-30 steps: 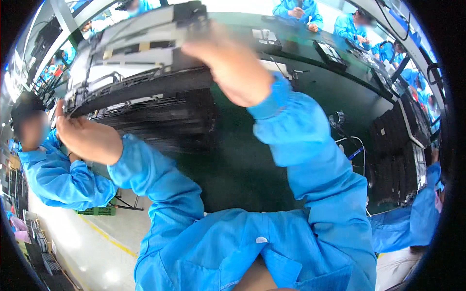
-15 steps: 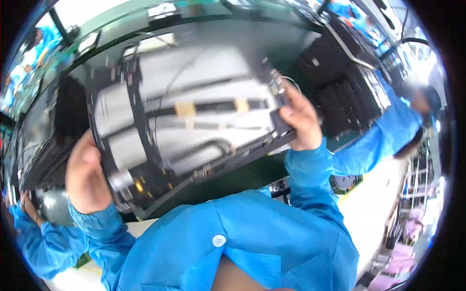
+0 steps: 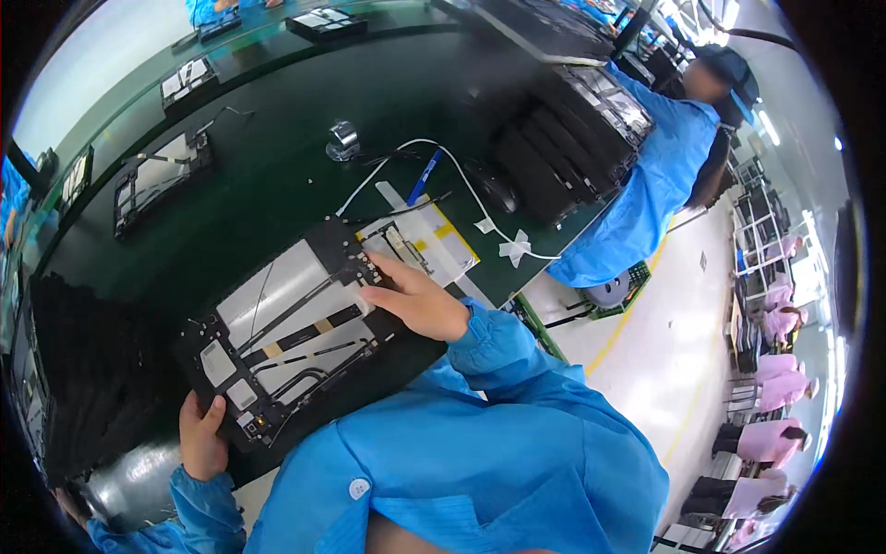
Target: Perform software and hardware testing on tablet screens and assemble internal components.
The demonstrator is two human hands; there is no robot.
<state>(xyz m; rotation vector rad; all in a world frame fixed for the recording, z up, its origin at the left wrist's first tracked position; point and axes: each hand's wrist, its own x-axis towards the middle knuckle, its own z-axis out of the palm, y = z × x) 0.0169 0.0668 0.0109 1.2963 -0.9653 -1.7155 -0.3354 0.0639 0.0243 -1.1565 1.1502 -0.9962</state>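
While both hands are settling on it, the open device back panel (image 3: 291, 337) is lying flat on the dark green workbench (image 3: 277, 166), close to the near edge and just in front of the person's blue smock. From the head view, the left hand (image 3: 201, 440) is gripping the panel's near left corner, thumb on top and fingers wrapping under the black frame. The right hand (image 3: 413, 301) is resting on the panel's far right corner, fingers curling loosely and pressing down near a small circuit board, not clenching around anything.

Just beyond the right hand, a white and yellow sheet (image 3: 426, 242) is lying partly under the panel's corner. Farther out, a white cable (image 3: 461, 185) is looping across the bench, with a blue pen (image 3: 423, 177) beside it and a small metal tape dispenser (image 3: 342, 140) well apart. Another open panel (image 3: 157, 177) is sitting to the far left, and a stack of black trays (image 3: 563, 138) is standing to the right, where a co-worker in blue (image 3: 660, 175) is leaning at the bench.

Judging from this, the step in hand is seating and steadying the panel for work on its inner parts. A next move would be calling for the left hand holding firm while the right fingertips are working precisely at that corner, avoiding the thin ribbon strips.
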